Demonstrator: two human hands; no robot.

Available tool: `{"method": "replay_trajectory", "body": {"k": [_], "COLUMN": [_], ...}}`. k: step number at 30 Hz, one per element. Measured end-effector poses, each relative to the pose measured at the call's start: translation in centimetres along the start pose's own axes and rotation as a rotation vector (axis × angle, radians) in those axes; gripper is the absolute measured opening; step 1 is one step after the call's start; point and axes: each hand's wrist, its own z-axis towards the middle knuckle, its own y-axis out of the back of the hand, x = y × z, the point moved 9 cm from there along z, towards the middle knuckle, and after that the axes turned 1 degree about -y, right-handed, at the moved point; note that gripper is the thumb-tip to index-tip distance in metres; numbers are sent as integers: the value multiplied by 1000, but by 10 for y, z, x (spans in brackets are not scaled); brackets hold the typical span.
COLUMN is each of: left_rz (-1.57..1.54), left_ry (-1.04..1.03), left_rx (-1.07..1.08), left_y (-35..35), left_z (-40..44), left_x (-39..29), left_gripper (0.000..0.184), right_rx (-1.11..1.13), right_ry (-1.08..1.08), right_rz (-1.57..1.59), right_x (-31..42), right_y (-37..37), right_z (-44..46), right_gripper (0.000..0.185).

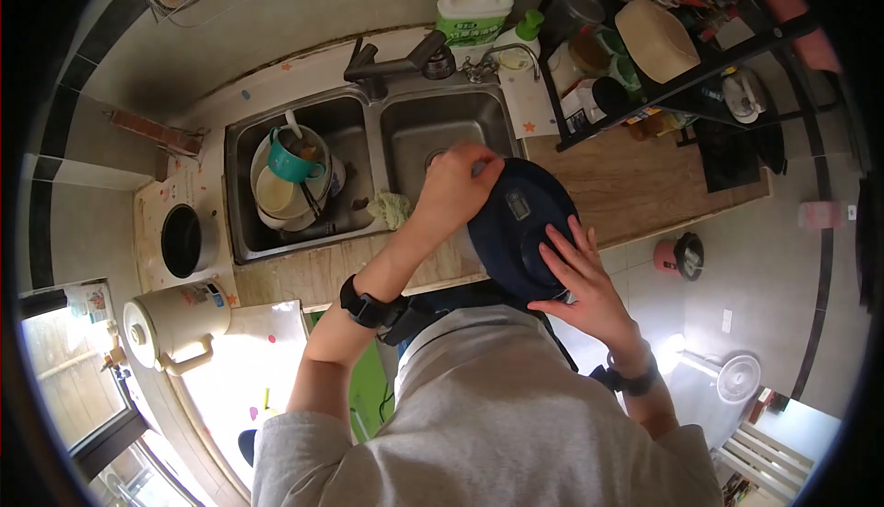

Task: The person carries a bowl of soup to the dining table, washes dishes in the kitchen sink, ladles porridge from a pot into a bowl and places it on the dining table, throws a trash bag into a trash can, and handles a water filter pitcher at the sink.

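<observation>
A dark blue rounded rice cooker [522, 221] with a small panel on its lid is at the counter's front edge, close to my body. My left hand [460, 185] is closed at the upper left rim of the lid. Its fingertips are partly hidden, so whatever they pinch does not show. On the lower right of the lid lies my right hand [578, 277], fingers spread flat and thumb apart. A crumpled pale green cloth [390, 209] hangs on the sink edge, left of my left wrist.
The double sink [375, 162] holds stacked bowls and a teal cup [293, 159] in its left basin. A black pot [181, 240] and a white kettle [175, 325] stand at left. Bottles [470, 11] stand behind the faucet [391, 63]. A black rack [663, 93] rises at right.
</observation>
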Motion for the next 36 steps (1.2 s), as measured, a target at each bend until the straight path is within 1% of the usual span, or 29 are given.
{"method": "replay_trajectory", "body": {"k": [1, 4, 8, 11, 14, 17, 19, 20, 22, 25, 26, 28, 29, 30, 32, 35, 36], "left_rz": [1, -9, 21, 0, 54, 231, 238, 242, 185, 120, 101, 1, -47, -112, -251, -192, -162], "left_ry": [4, 36, 52, 59, -76, -221, -203, -190, -153, -135, -138, -50, -7, 11, 36, -63, -64], "left_rx": [0, -5, 17, 22, 64, 69, 98, 116, 111, 64, 45, 14, -2, -14, -55, -27, -21], "left_y": [1, 2, 1, -2, -8, -16, -20, -21, -19, -17, -17, -17, -17, -17, -17, -17, -18], "left_z": [0, -3, -2, -1, -10, -25, -24, -26, -26, -28, -29, -29, -30, -31, -29, -34, -35], "left_x": [-1, -2, 1, 6, -16, -40, -38, -36, -31, -28, -28, -15, -8, -3, 4, -9, -10], "left_gripper": [18, 17, 18, 37, 61, 71, 72, 73, 68, 57, 53, 48, 46, 48, 52, 58, 59], "right_rx": [14, -22, -39, -35, -12, 12, -2, -55, -151, -426, -428, -432, -225, -97, -140, -158, -242], "right_ry": [2, 18, 43, 52, 38, 1, 4, 12, 33, 78, 65, 45, 17, 38, 27, 34, 27], "right_rz": [-57, 48, 60, 22, -66, -61, 5, 68, 193, 9, -73, -243, -297, -286, -312, -233, -104], "right_x": [-1, -7, -11, -12, -16, -15, -14, -13, -13, -6, -1, 17, 15, 5, 3, 6, 2], "right_y": [-2, -5, -9, -12, -17, -17, -16, -11, 6, 60, 61, 54, 20, -19, -17, -9, -1], "right_z": [0, 1, -2, -1, -1, -4, -8, -10, -12, -11, -7, 11, 30, 36, 35, 34, 30], "right_gripper": [71, 71, 69, 69, 71, 80, 88, 90, 95, 97, 95, 94, 86, 78, 75, 71, 68]}}
